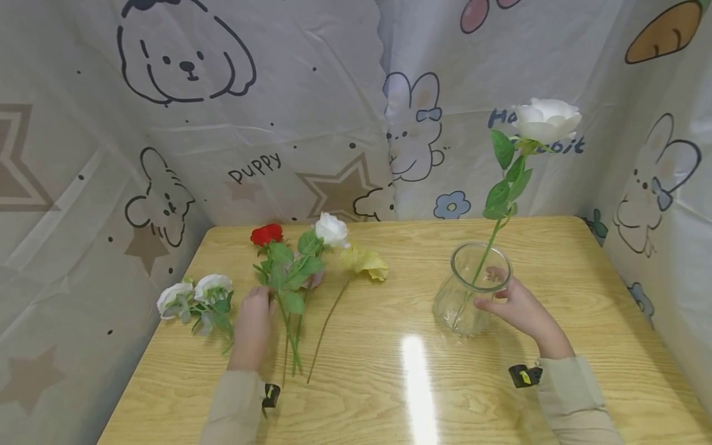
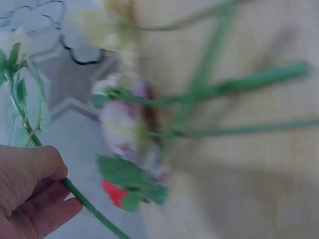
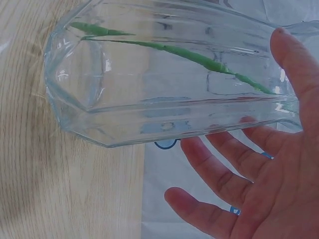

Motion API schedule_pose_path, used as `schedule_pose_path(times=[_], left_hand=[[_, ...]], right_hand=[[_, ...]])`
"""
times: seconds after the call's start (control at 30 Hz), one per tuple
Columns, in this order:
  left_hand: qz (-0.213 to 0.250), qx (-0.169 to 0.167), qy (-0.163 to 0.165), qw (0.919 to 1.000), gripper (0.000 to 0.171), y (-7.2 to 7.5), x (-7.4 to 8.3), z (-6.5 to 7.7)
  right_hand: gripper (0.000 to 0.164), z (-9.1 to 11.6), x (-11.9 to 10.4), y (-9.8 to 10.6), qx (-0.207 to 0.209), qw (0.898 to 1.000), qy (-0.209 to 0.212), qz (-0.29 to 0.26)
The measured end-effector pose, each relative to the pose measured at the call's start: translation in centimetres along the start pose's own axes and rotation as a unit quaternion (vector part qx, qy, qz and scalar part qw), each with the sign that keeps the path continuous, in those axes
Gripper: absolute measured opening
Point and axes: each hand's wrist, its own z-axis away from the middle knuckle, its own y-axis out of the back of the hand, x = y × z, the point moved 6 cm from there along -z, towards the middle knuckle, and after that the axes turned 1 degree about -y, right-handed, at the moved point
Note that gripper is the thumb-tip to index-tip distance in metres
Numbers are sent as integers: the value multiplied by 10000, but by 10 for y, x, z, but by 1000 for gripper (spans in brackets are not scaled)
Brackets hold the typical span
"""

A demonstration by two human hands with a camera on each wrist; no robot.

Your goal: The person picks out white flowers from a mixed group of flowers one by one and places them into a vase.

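My left hand [image 1: 254,321] is low over the flowers on the table's left half. In the left wrist view its thumb and fingers pinch the green stem [image 2: 82,199] of a white rose [image 2: 16,47]. A red flower [image 1: 267,234], a pinkish flower [image 2: 122,124] and a yellow flower [image 1: 364,262] lie close by. At the right stands a clear glass vase [image 1: 453,306], with one tall white rose [image 1: 547,119] leaning rightward in it. My right hand [image 1: 523,309] holds the vase near its neck, thumb on the near side and fingers on the far side.
White flowers with green leaves [image 1: 194,296] lie at the table's left edge. The wooden table [image 1: 378,346] meets a printed cloth backdrop [image 1: 311,123] at the back, left and right. Several stems cross in front of the left hand.
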Motion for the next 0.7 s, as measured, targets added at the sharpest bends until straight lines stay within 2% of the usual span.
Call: schedule_pose_path(times=[0.17,0.37,0.53,0.7], left_hand=[[342,155,-45,9993,17,13,22,-24],[531,573,-316,9964,16,23,47,-50],[1008,727,-452,9912,18,29,71,-65],[1569,694,-506,9839,20,31,93,-75]], right_hand=[[71,1,2,1,24,10000,-8,35],[70,1,4,0,33,10000,-4,16],[69,0,4,-1,27,10000,25,45],[68,0,3,0,38,10000,76,33]])
